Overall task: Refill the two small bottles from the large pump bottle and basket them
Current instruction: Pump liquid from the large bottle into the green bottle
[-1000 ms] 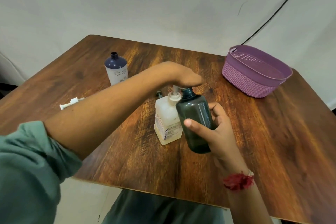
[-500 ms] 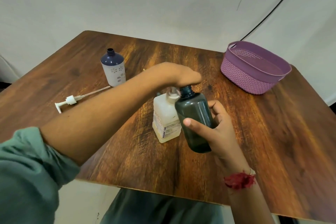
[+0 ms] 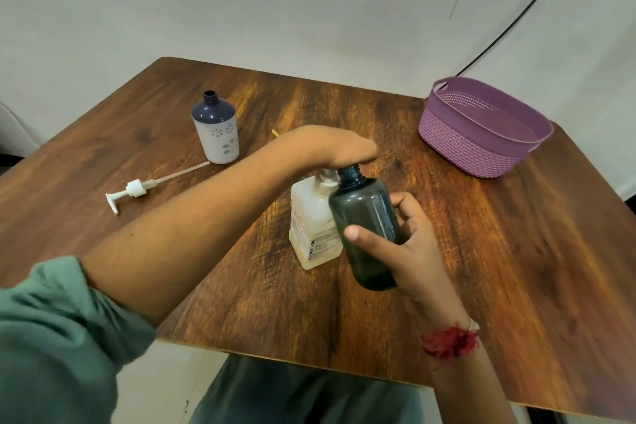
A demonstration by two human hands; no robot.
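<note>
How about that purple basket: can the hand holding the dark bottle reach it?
Probably yes. The right hand grips the dark bottle, and only bare table lies between it and the purple basket on that side.

Pump bottle on table centre; held bottle just right; second bottle back-left, loose pump before it; basket back-right.

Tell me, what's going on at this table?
A person is refilling a dark small bottle: the right hand holds it up to the pump bottle while the left hand presses on its pump head. A blue-and-white bottle stands uncapped beside a loose pump. Neither bottle is in the purple basket yet.
</note>
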